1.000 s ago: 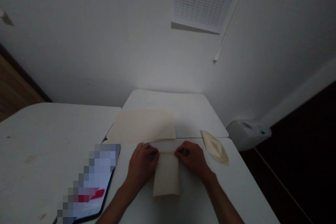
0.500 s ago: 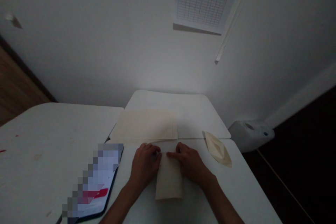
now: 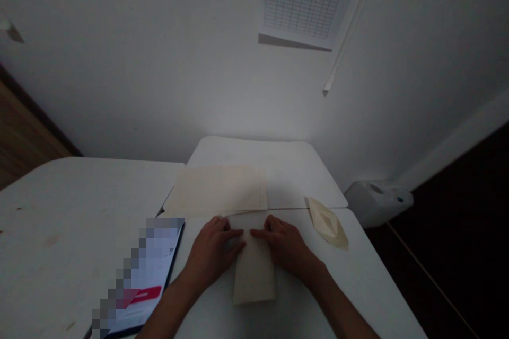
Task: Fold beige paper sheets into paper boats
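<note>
1. Fingers [image 3: 236, 233] of the left hand [image 3: 210, 246] are resting at the upper left of a cream, rectangular piece of folded paper [image 3: 254, 280], thumb and forefinger standing a narrow gap apart. The right hand [image 3: 288, 243] is pointing its forefinger inward over the same upper end, its other fingers lying curled; whether its thumb is pinching paper, I cannot tell.
2. Smooth, pale grey wall [image 3: 199, 63] is filling the background.
3. White, flat, round-cornered tabletops [image 3: 358, 275] are spreading beneath the hands and off to the left, where small brownish marks are showing.
4. White, rounded, plastic-looking container [image 3: 374, 209] is sitting beyond the right edge, near the wall; its dark opening is facing upward, a small teal spot is showing beside it, and its contents are staying out of sight.
5. Broad, cream, thin paper sheet [image 3: 214, 190] is lying flat beyond the left hand, bridging a seam.
6. White printed sheet with a ruled grid [image 3: 304, 0] is hanging on the wall.
7. Dark-edged, flat device with a lit screen [image 3: 159, 270] is lying slantwise at left, partly masked by blocks, showing a red patch.
8. The folded paper is lying on the near tabletop between the hands, its straight lower edge facing the person.
9. Cream, boat-shaped paper piece [image 3: 326, 225] is lying right of the right hand, apart from it, its pointed layers surrounding a raised middle.
</note>
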`<state>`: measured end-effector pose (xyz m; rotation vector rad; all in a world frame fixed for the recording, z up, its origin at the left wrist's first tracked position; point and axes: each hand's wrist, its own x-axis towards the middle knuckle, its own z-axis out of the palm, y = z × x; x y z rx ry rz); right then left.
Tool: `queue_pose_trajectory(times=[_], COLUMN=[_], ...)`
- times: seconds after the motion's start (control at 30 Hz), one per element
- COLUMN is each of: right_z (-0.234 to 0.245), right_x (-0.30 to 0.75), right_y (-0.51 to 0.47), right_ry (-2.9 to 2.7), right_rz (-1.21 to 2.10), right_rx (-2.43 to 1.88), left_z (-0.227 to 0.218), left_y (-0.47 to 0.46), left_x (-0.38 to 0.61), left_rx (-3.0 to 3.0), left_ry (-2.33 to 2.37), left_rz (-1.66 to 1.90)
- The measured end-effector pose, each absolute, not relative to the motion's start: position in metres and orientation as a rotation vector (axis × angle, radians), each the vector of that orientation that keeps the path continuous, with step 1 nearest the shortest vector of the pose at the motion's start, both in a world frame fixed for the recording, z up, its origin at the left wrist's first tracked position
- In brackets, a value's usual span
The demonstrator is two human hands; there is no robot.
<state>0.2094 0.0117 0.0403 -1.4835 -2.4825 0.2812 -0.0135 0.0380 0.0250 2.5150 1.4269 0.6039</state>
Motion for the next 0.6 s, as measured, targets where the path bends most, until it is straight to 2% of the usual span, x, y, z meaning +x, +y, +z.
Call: queue_pose_trajectory(times=[0.6], right_z=[0.036], right_x=[0.239], right_y=[0.004], right_ry=[-2.345], right_rz=[0.275], right_rx=[-1.555], left_z=[0.034], left_y=[0.037], left_x=[-0.014], left_rx=[2.478], left_ry=[1.460], left_rz=[0.479])
